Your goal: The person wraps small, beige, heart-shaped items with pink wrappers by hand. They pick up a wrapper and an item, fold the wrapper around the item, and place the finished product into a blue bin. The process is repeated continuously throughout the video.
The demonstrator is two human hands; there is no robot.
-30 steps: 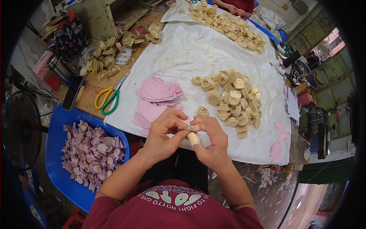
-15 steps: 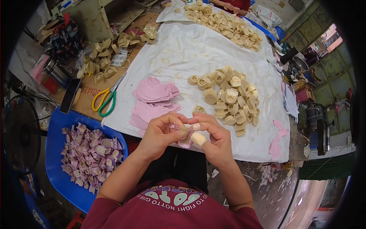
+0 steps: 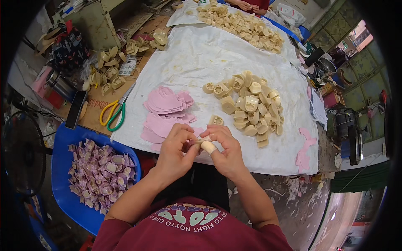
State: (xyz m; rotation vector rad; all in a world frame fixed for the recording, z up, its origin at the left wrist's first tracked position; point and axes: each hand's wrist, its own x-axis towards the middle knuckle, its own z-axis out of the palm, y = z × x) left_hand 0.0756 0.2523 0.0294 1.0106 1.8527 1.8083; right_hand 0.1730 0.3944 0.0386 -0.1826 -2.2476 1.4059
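Close together at the table's near edge, my left hand [image 3: 173, 151] and my right hand [image 3: 227, 154] pinch a small shoe heel [image 3: 195, 142] with purple covering on it. My fingers hide most of it. Pale covers wrap the right thumb and index finger. Just beyond my hands lie stacked pink cut pieces [image 3: 161, 125] and one loose beige heel [image 3: 216, 120]. A heap of bare beige heels [image 3: 251, 104] spreads to their right. At the left, a blue basin [image 3: 61, 184] holds many heels covered in purple [image 3: 102, 175].
Yellow-and-green-handled scissors [image 3: 113, 116] and a dark phone [image 3: 76, 109] lie on the left. A larger heel pile [image 3: 240, 26] stretches across the far table, near another person's hands [image 3: 247, 6]. Pink scraps [image 3: 305, 150] lie at the right edge; a fan [image 3: 24, 154] stands far left.
Both hands have come closer together around the heel, and it is now more hidden between the fingers. The whole view has shifted slightly.
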